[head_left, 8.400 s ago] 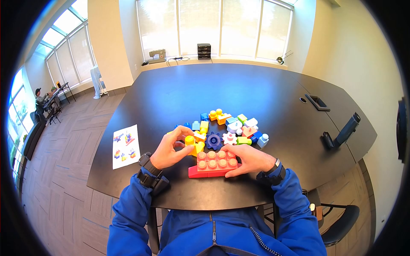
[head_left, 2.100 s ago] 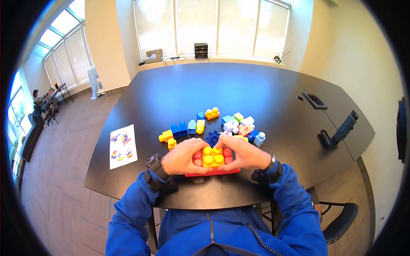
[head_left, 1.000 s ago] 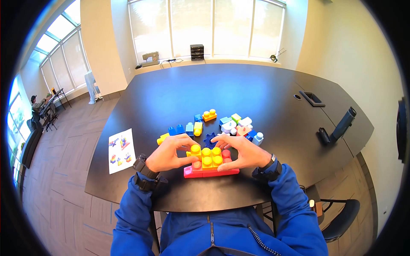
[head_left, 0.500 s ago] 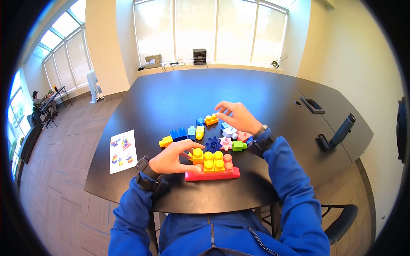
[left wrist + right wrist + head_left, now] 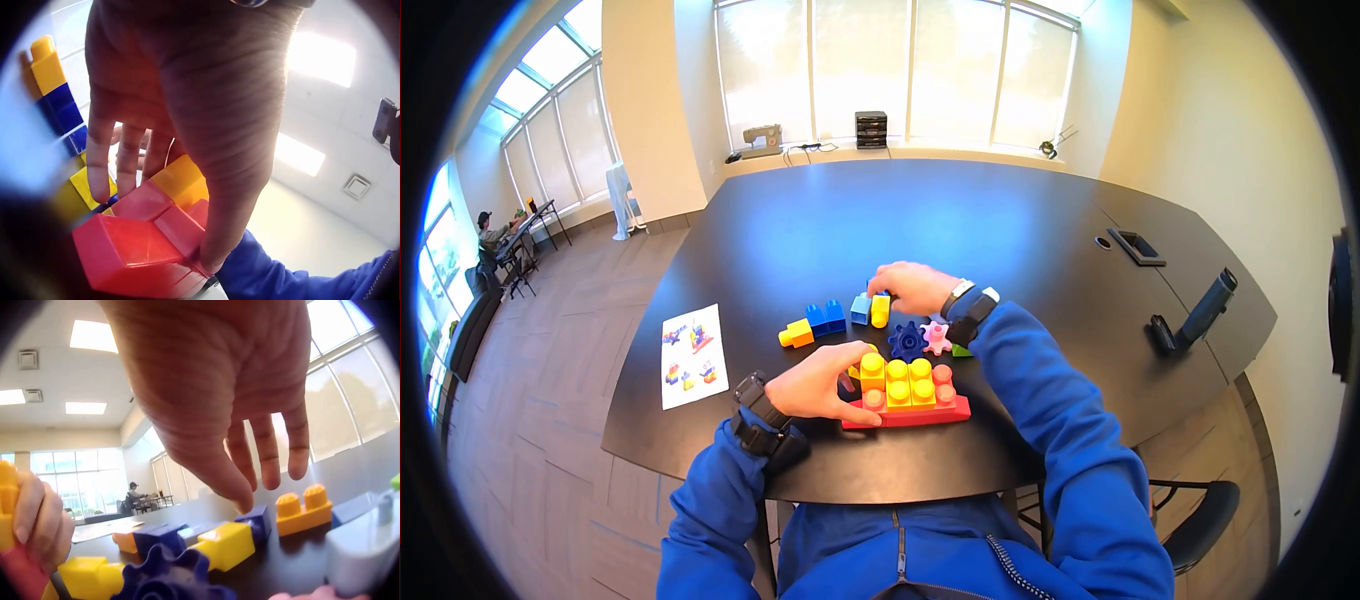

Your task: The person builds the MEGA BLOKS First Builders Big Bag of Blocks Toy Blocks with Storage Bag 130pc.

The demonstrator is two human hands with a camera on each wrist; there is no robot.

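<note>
A red base [image 5: 940,415] carries pink-red and yellow blocks [image 5: 910,384] near the table's front edge. My left hand [image 5: 812,384] grips its left end; in the left wrist view the thumb of that hand [image 5: 200,94] presses the red piece [image 5: 140,250], with the fingers beyond. My right hand [image 5: 915,288] is over the loose blocks, beside a yellow block [image 5: 880,312]. In the right wrist view this hand [image 5: 212,387] points its fingers down, apart, its thumb tip at a small dark blue block [image 5: 262,525]; whether they touch I cannot tell.
A navy gear [image 5: 907,342] and pink gear [image 5: 936,337] lie behind the build. Blue blocks [image 5: 828,318] and a printed sheet [image 5: 692,355] are to the left. An orange two-stud block [image 5: 303,515] stands beyond the right hand. A dark cylindrical device [image 5: 1205,305] stands at right.
Yellow blocks now sit on the red build. The right hand has left the build, reached over the loose blocks, then moved left and lower. The left hand stays at the build's left end.
</note>
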